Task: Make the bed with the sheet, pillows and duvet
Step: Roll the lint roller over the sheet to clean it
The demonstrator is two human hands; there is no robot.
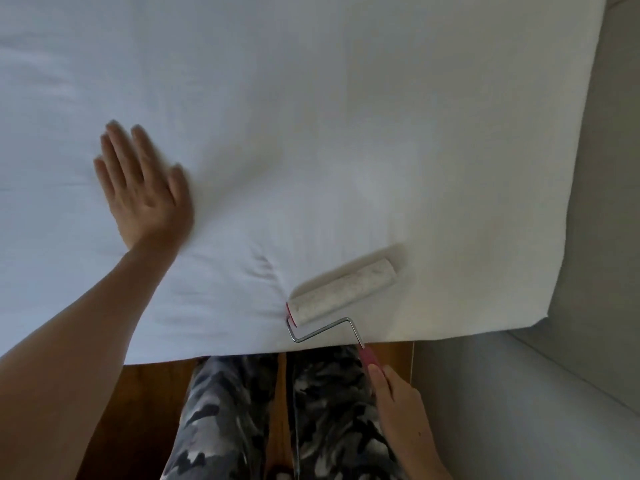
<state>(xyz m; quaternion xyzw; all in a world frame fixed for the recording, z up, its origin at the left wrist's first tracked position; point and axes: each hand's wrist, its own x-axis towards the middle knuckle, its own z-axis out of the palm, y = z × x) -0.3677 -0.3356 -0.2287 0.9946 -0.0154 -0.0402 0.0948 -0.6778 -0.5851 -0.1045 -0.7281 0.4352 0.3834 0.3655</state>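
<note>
A white sheet (311,116) covers the bed and fills most of the view, with small wrinkles near its front edge. My left hand (142,188) lies flat on the sheet, fingers straight and spread. My right hand (398,403) grips the pink handle of a lint roller (343,292). The roller's white drum rests on the sheet near the bed's front edge, right of centre. No pillows or duvet are in view.
The bed's right corner (540,323) meets a pale grey wall (519,410) on the right. A wooden floor (145,403) runs below the bed's front edge, where my legs in camouflage trousers (242,410) stand.
</note>
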